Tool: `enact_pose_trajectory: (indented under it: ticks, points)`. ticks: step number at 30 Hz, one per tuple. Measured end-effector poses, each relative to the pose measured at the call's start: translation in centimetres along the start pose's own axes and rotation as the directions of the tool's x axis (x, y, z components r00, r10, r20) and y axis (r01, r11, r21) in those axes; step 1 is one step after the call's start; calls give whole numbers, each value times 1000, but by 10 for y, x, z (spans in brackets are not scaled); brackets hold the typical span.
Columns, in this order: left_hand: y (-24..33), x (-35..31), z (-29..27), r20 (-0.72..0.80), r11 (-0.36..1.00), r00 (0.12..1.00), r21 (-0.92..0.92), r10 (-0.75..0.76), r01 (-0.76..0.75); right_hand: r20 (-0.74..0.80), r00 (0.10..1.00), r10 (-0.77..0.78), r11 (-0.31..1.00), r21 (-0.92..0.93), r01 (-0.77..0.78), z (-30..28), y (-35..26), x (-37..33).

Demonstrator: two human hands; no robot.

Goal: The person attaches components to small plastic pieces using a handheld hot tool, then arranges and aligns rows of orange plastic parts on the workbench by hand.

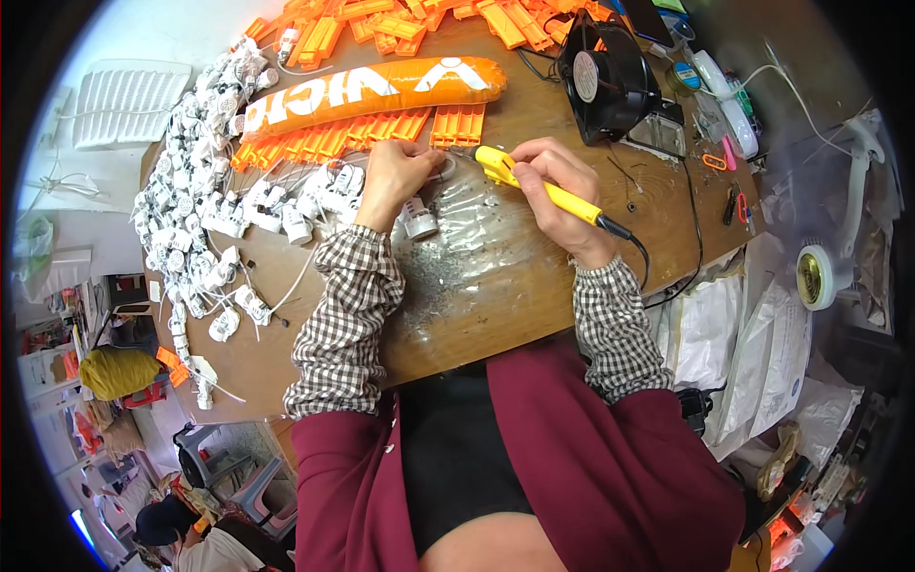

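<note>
My left hand [396, 181] is closed in a pinch at the middle of the bench, on what looks like a thin white wire [444, 170]. Just below those fingers lies a white cylindrical part [417, 218]; whether the wire belongs to it I cannot tell. My right hand [562, 195] grips a yellow corded pen-shaped tool [548, 188], its dark front end pointing toward the left fingers. The very tip is too small to make out. Behind both hands stands a row of orange plastic holders [457, 124].
White wired parts [195, 205] heap along the left side. An orange inflated tube [381, 88] lies across the back, before more orange holders [386, 24]. A black fan [610, 81] stands back right, near scissors [715, 162]. Dark crumbs [429, 276] litter the bench; a person [205, 543] sits lower left.
</note>
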State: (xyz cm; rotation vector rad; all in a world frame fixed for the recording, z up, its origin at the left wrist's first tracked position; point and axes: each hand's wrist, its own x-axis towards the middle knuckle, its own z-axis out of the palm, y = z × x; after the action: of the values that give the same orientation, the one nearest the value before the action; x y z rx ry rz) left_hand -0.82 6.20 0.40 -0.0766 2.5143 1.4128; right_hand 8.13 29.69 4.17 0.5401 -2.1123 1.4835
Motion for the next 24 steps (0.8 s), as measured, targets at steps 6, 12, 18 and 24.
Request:
enact_pose_trajectory:
  ticks: [6,12,18,24]
  points:
    - [5,-2,-2,10,997,1000,81,-14,13,52,998,-21,1000,-15,21,-4,3,7]
    - [12,-7,-4,19,997,1000,73,-25,24,-182,913,366,856,450,-254,-7,13,-8]
    - [10,-6,-4,25,999,1000,46,-10,9,-215,871,441,794,545,-268,-9,21,-15]
    - [9,-11,-4,15,998,999,55,39,-39,-138,931,339,877,403,-260,-6,18,-16]
